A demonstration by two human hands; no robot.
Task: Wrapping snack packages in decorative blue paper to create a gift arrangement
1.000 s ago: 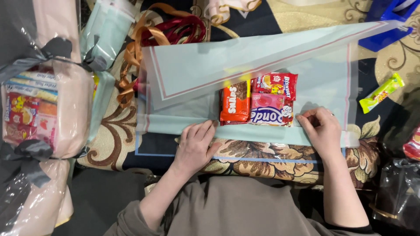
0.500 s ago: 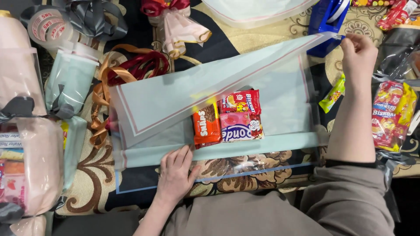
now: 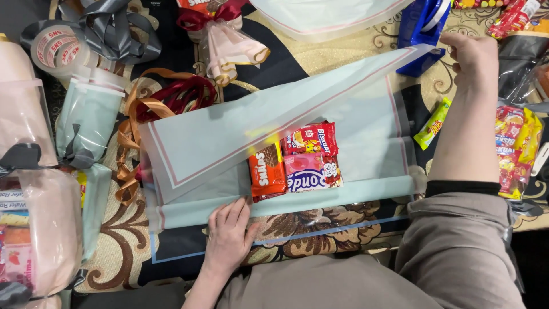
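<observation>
**Right hand at the sheet's far corner, left hand on the near fold**

Head view: half a second ago the right hand was at the upper right corner of the wrapping sheet, and it is there now as well; a second ago it lay flat on the near fold beside the snack packets. The right hand (image 3: 472, 57) is stretched out at the far corner of the pale green wrapping sheet (image 3: 229, 143), its fingers (image 3: 457, 43) curled at the pointed corner, though whether they actually pinch it cannot be told. The left hand (image 3: 229, 232) lies flat on the folded near edge of the sheet, fingers spread and open, pressing down and holding nothing. The snack packets (image 3: 294, 160), orange, red and pink, lie side by side on the sheet just above that fold, close to the left hand. The sheet rests on a patterned cloth (image 3: 297, 243). Beside the right forearm lies a yellow candy bar (image 3: 433, 123), apart from the sheet's edge. To the left sit a tangle of ribbons (image 3: 166, 100) and a roll of tape (image 3: 57, 48). A blue bag (image 3: 420, 34) stands near the right hand.
</observation>
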